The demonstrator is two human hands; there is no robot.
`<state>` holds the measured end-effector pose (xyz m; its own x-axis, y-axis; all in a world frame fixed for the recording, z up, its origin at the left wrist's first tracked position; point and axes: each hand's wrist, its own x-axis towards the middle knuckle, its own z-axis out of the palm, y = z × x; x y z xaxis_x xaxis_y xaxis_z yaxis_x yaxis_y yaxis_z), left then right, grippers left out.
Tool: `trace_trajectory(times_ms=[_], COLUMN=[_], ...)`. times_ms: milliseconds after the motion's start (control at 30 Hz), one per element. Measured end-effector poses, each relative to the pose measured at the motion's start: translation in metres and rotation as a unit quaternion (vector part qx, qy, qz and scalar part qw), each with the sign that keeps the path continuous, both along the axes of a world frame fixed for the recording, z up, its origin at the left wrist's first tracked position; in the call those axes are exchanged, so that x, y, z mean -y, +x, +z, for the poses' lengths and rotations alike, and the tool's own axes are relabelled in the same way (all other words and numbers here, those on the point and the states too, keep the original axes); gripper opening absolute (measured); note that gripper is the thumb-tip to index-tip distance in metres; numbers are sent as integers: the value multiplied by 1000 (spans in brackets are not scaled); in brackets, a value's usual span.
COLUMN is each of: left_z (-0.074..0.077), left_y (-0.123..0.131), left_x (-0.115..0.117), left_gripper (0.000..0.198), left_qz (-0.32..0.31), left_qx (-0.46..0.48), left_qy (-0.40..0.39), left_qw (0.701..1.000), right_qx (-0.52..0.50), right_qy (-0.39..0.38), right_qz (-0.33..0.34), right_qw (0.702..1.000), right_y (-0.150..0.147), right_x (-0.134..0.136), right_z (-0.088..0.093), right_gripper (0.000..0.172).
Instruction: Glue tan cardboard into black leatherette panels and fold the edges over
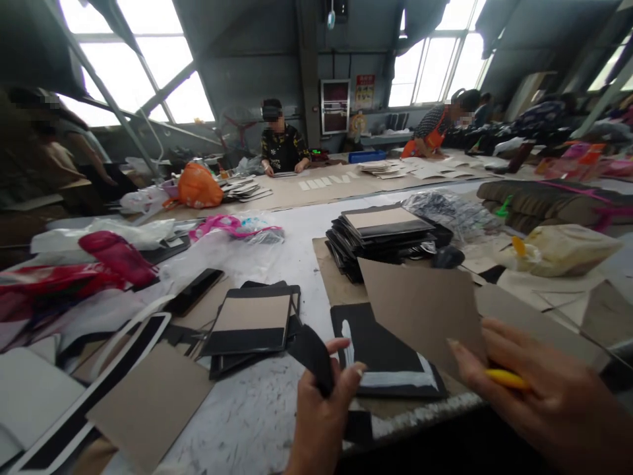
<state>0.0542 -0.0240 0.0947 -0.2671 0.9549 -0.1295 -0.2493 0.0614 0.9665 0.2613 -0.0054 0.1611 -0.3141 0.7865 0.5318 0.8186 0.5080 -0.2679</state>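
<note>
My right hand point(544, 379) pinches a grey-brown cardboard sheet point(425, 303) between thumb and fingers. A yellow handle point(508, 379) is also tucked in that hand; the rest of its tool is hidden. Closed around a dark, bendy strip point(311, 353), my left hand point(321, 409) is at the lower middle. Between the hands lies a flat black panel point(380, 349) with white glue-like bands along its left, right and front edges. The tilted cardboard hangs over the panel's upper right part. A small black piece point(357, 427) shows beside my left wrist.
Black panels with beige faces form a small stack point(252, 313) at left and a taller stack point(380, 231) behind. A phone point(194, 291) and a loose cardboard square point(153, 402) lie left. Clear plastic point(455, 214) is behind. Other people work at the far table.
</note>
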Motion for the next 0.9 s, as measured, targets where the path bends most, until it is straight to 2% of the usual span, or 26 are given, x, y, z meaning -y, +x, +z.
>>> trace_trajectory(times_ms=[67,133,233,333,400,467,500,600,667,733,800,900], left_z=[15,27,31,21,14,10,9,12,14,15,15,13], left_y=[12,22,29,23,13,0,-7,-27,-36,-42,-45,-47], left_x=[7,11,11,7,5,5,4,4,1,-4,-14,-32], left_gripper=[54,55,44,38,37,37,38,43,47,49,46,33], left_qz=[-52,-79,-51,13,48,53,45,14,-11,-28,-32,-46], left_qx=[31,60,70,27,-1,-1,7,37,58,75,80,74], left_qy=[27,29,11,-35,-64,-74,-76,-92,-114,-133,-145,-129], left_qw=[998,995,996,999,997,996,996,995,992,988,986,988], right_qx=[108,172,185,169,154,132,124,112,80,31,-23,-101], right_qy=[100,157,211,217,169,112,92,46,-44,-182,-301,-372], right_qz=[71,91,70,61,91,116,104,-21,-74,-49,-14,-13], right_qw=[987,968,957,960,969,978,983,992,993,982,953,922], right_y=[-8,-22,-47,-64,-66,-58,-51,-24,-8,2,6,4], right_x=[3,5,7,11,13,11,8,-7,-19,-28,-34,-40], right_z=[-4,-13,-28,-36,-34,-28,-24,-20,-23,-28,-30,-25], right_gripper=[25,25,25,25,24,22,23,30,38,38,39,40])
